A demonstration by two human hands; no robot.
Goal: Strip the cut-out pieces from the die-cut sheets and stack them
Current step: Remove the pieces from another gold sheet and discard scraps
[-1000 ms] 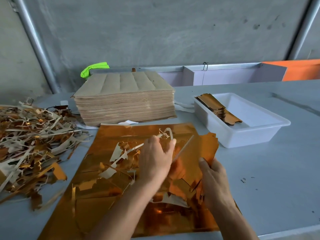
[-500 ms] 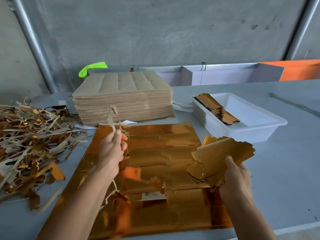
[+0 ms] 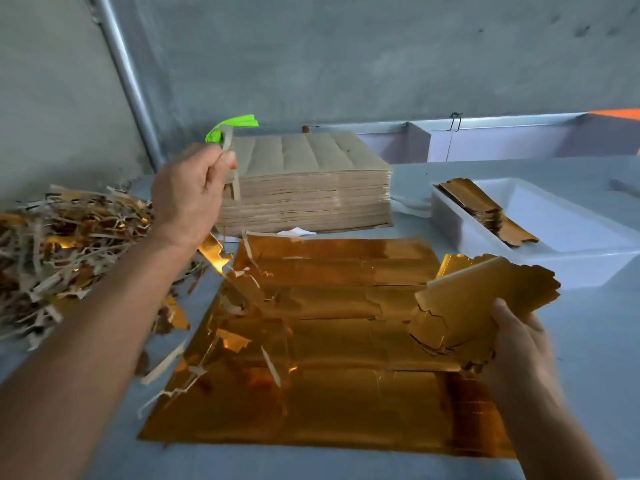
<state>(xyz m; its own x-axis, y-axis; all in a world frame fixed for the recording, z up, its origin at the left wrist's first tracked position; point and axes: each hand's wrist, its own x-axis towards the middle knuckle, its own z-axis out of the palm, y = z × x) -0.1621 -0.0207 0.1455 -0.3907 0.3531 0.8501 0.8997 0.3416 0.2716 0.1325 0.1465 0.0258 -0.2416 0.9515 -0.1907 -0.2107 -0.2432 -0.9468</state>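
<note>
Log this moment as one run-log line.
left hand: pinches waste paper strip | right hand: grips stack of gold cut-out pieces | gold foil sheet: flat on table

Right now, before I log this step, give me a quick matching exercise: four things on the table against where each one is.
Things:
1. waste strip
2. freshly stripped gold pieces
3. earlier gold pieces
4. scrap pile

Places:
A. lying in the white tray
B. gripped in the right hand
C. heaped at the table's left
D. pinched in the raised left hand

Pairs: 1-D, 2-B, 3-A, 4-C
</note>
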